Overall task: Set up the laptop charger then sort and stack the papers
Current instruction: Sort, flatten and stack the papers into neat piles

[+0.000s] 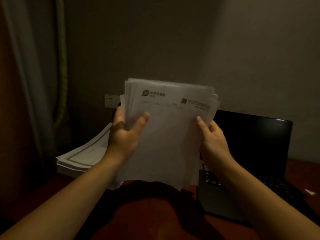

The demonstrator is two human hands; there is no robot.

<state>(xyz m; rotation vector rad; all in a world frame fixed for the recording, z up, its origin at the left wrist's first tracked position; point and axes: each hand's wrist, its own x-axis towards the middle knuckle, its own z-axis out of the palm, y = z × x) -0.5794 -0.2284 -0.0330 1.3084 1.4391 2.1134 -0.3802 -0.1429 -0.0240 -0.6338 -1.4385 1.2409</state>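
A loose bundle of white printed papers (168, 135) is held upright above the desk, its sheets uneven at the top and bottom edges. My left hand (123, 134) grips its left edge, thumb across the front sheet. My right hand (212, 141) grips the right edge, thumb on the front. A second stack of bordered papers (83, 156) lies flat on the desk to the left. An open black laptop (251, 153) stands at the right with a dark screen. The charger is not visible.
A white wall socket (110, 100) sits on the wall behind the papers. The reddish wooden desk (155, 213) runs below. A curtain (34, 66) hangs at the left. A small white scrap (310, 192) lies at the right edge.
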